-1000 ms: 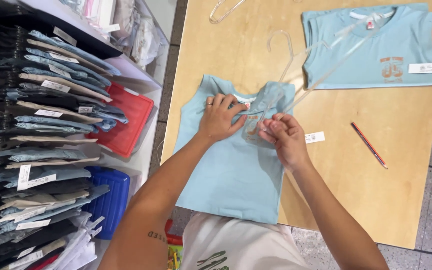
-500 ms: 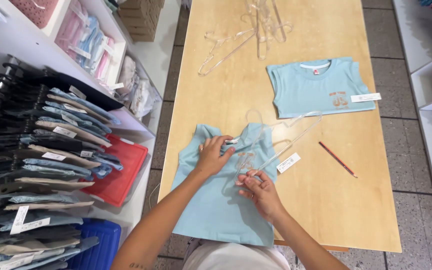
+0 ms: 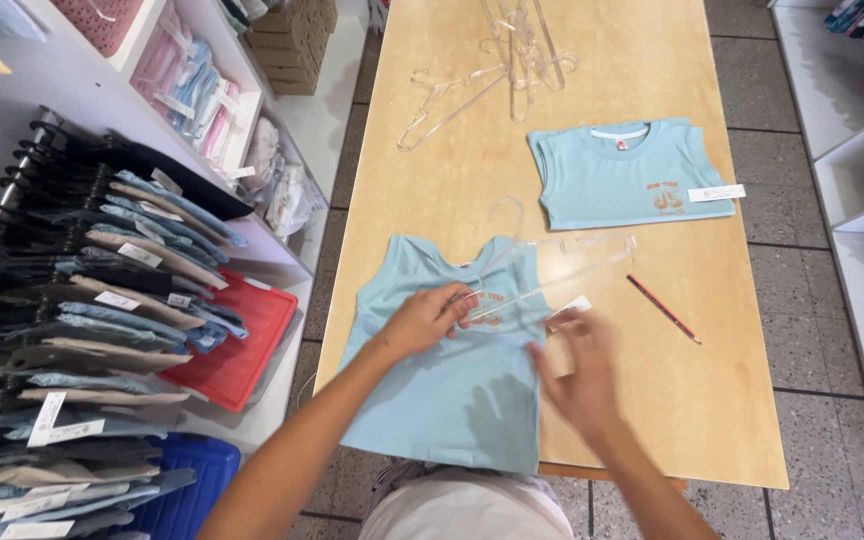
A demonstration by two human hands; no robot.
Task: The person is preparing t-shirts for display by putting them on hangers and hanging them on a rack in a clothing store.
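Here, fitting a clear hanger (image 3: 552, 270) into a light-blue sleeveless shirt (image 3: 447, 360).
Left hand (image 3: 422, 320) presses flat, fingers spread, just below the hanger; right hand (image 3: 580, 372) blurred, grip unclear; next, careful neckline threading.

Second light-blue sleeveless shirt (image 3: 632, 175) lies folded flat further up my table (image 3: 452, 190), white tag (image 3: 717, 193) at its right edge. Pile of clear hangers (image 3: 512, 60) at the far end, one lying loose to the left of the pile. Red pencil (image 3: 663, 309) on the bare wood to my right, well apart from the folded shirt. On my left: rack of folded jeans and trousers on black hangers (image 3: 102, 300), paper tags showing. Under it a red plastic bin (image 3: 242, 345) and a blue bin (image 3: 192, 480). White shelving beyond holds packaged pink and blue garments (image 3: 177, 85). Cardboard boxes (image 3: 297, 40) on the floor by the table's far corner.
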